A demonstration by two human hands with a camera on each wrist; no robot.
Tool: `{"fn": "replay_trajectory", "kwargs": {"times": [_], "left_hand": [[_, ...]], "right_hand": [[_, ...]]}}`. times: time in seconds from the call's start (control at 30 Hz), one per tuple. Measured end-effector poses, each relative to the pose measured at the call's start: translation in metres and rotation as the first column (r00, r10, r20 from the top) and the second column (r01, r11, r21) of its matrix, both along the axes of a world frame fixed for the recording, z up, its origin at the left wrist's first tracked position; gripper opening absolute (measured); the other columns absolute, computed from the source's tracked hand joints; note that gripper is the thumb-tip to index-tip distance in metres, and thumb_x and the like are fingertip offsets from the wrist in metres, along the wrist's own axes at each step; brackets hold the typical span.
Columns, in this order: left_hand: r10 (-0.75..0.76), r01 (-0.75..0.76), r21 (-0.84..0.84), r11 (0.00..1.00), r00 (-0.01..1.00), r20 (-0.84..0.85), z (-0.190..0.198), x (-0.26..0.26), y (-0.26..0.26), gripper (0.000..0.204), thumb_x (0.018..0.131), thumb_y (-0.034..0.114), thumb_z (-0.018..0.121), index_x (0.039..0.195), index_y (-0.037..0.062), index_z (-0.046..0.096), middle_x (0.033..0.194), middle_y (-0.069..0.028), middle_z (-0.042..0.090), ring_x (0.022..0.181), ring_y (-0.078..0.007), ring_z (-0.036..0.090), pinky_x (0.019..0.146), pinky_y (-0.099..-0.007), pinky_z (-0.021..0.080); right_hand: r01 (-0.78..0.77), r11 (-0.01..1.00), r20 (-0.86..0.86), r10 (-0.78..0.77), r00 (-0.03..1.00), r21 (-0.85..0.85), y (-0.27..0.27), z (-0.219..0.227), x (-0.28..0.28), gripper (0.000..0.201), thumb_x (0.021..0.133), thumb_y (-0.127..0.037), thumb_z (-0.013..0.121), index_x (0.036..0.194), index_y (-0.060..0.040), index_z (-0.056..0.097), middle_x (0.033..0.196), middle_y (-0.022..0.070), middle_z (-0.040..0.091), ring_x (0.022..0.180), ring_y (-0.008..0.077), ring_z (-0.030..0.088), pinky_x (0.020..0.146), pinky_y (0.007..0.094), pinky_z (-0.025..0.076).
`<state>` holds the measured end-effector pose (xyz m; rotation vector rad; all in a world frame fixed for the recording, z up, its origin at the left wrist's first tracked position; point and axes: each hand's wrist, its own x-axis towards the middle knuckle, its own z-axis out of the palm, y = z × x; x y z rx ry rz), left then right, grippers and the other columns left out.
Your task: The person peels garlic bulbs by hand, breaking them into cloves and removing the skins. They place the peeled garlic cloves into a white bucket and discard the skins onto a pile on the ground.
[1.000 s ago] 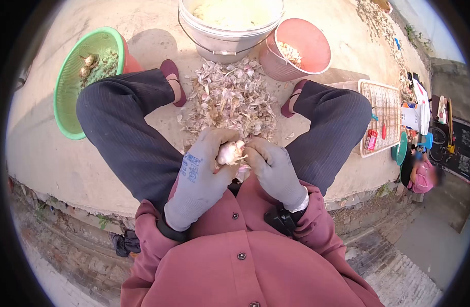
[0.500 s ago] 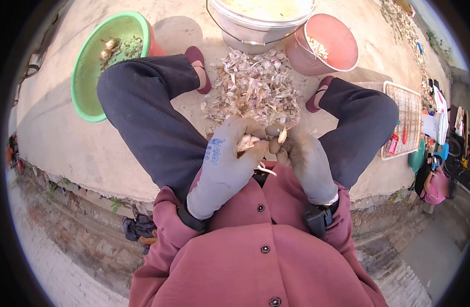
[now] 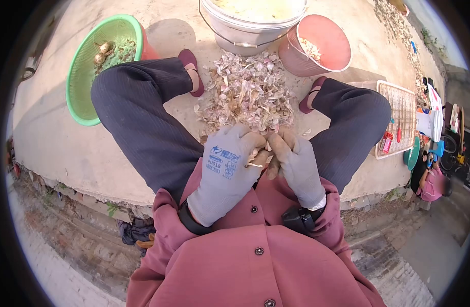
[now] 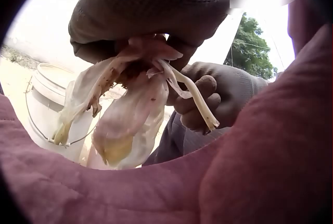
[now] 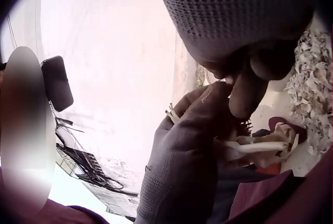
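My left hand [image 3: 235, 153], in a grey knit glove, grips a garlic bulb [image 3: 255, 155] in front of my chest. Loose papery skins [image 4: 130, 109] and a pale stalk [image 4: 195, 96] hang from the bulb under the left fingers [image 4: 151, 10]. My gloved right hand [image 3: 286, 151] is pressed up against the bulb, its fingertips [image 5: 244, 86] pinching at it beside the left hand [image 5: 187, 156]. The bulb's body is mostly hidden between the two gloves. A heap of peeled skins [image 3: 250, 94] lies on the ground between my feet.
A green basket [image 3: 79, 97] with a few garlic bulbs [image 3: 103, 51] sits at the left knee. A metal bucket [image 3: 245, 30] and a pink bucket [image 3: 327, 61] with cloves stand ahead. At the right are a slatted tray [image 3: 401, 117] and a crouching person [image 3: 429, 184]. The concrete ledge drops off below.
Half a second ago the right hand held a clove lifted clear of the bulb; now both hands are closed together on the bulb, lower and nearer the chest.
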<state>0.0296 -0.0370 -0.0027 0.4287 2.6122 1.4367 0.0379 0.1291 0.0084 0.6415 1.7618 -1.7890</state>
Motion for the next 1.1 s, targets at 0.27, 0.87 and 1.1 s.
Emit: {"fn": "replay_trajectory", "kwargs": {"times": [0.27,0.87,1.1], "left_hand": [[-0.065,0.050,-0.136,0.990,0.992,-0.110,0.000,0.000,0.004,0.021,0.074,0.013,0.077,0.092,0.0111,0.068,0.091,-0.0066,0.062,0.086,-0.0299,0.061,0.076,-0.0418,0.045],[-0.101,0.058,-0.185,0.981,0.967,-0.234,0.004,-0.004,-0.001,0.019,0.073,0.012,0.075,0.090,0.0146,0.069,0.091,0.0000,0.065,0.084,-0.0235,0.061,0.074,-0.0386,0.042],[-0.063,0.031,-0.159,0.987,0.978,-0.201,0.002,0.002,-0.002,0.018,0.072,0.010,0.075,0.087,0.0142,0.067,0.090,-0.0019,0.065,0.083,-0.0251,0.061,0.074,-0.0387,0.042]], "right_hand": [[0.059,0.998,-0.089,-0.062,0.994,-0.035,0.009,-0.012,0.003,0.033,0.102,-0.029,0.061,0.079,-0.0050,0.058,0.065,-0.0035,0.050,0.056,0.0039,0.039,0.052,0.0230,0.031],[0.166,0.949,0.084,-0.149,0.985,-0.269,0.002,-0.005,0.006,0.032,0.103,-0.034,0.058,0.088,-0.0070,0.058,0.066,-0.0050,0.049,0.052,0.0021,0.036,0.046,0.0192,0.027],[-0.059,0.995,-0.031,0.056,0.998,-0.087,0.009,0.001,0.004,0.036,0.103,-0.036,0.059,0.082,-0.0065,0.057,0.062,-0.0025,0.052,0.051,0.0038,0.042,0.048,0.0205,0.033]]}}
